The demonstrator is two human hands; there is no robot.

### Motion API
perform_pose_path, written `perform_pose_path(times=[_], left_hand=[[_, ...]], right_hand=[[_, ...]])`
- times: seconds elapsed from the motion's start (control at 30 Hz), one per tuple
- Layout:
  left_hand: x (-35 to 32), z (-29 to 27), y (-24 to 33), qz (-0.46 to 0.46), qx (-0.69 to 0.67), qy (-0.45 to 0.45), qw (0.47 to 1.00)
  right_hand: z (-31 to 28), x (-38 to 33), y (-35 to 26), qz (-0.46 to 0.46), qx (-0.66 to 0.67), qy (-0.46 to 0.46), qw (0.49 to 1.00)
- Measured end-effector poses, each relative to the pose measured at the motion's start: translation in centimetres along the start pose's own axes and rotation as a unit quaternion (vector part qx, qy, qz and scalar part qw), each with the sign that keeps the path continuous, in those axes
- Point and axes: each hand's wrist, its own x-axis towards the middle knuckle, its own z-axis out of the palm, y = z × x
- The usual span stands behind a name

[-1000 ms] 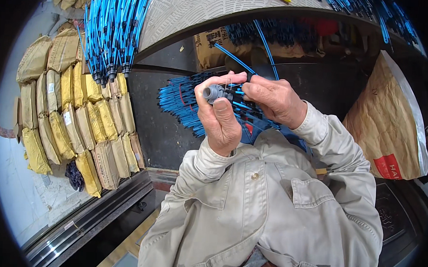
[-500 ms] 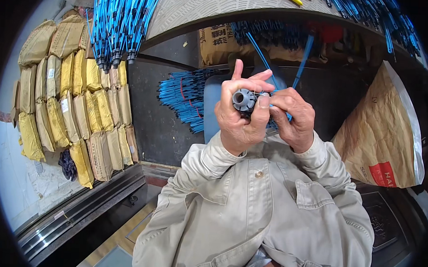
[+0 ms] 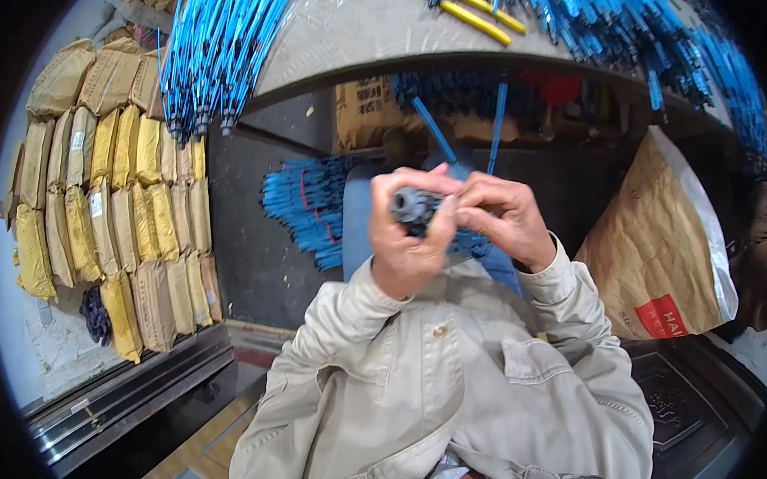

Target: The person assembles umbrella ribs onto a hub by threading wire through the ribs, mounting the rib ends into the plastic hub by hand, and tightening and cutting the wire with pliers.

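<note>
My left hand is wrapped round a grey, hollow, notched plastic fitting, its round open end turned up toward me. Dark parts show below it, between my fingers. My right hand is closed in a pinch right beside the fitting, fingertips touching its side. What sits between those fingertips is too small and blurred to name. Beyond my hands, two blue strips stick out, one slanting left and one nearly upright. More blue pieces show under my right hand.
A heap of blue strips tied with red lies at left. More blue strips with dark ends overhang the grey table, which also bears yellow handles and another blue pile. Brown packets are stacked left; a paper sack stands right.
Both hands, with the fitting, appear a little lower and further left. My left hand's raised fingers have folded down over the fitting. The view has shifted, showing more of the table.
</note>
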Motion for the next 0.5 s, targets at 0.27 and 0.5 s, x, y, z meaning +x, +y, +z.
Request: perform_pose_path(times=[0.27,0.5], left_hand=[[0.9,-9.7,3.4,-0.013,0.064,0.161,0.985],[-1.0,-10.5,1.6,-0.044,0.103,0.128,0.985]], right_hand=[[-7.7,13.4,1.0,-0.140,-0.540,0.188,0.808],[-8.8,18.6,2.6,-0.089,-0.781,0.149,0.599]])
